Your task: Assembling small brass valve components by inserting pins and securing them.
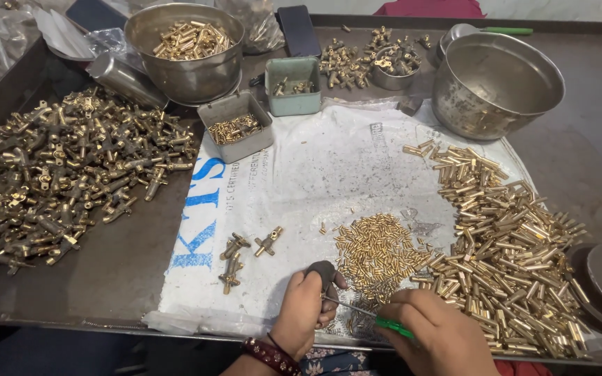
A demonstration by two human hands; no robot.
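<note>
Head view: the left hand (305, 306) is curling tight around a small dark part (324, 270) at the near edge of the white sack (315, 174). The right hand (434, 334) is gripping a green-handled screwdriver (374, 317), its thin shaft pointing at that part. Just beyond the hands, a pile of tiny brass pins (377, 247) is lying on the sack, with brass tubes (506, 244) heaped to its right. Brass fittings (64, 174) are sprawling off the sack's left edge; steel bowls (496, 83) are standing behind it.

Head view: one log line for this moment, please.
left hand: grips dark part | right hand: holds green-handled screwdriver | beside: small brass pins
</note>
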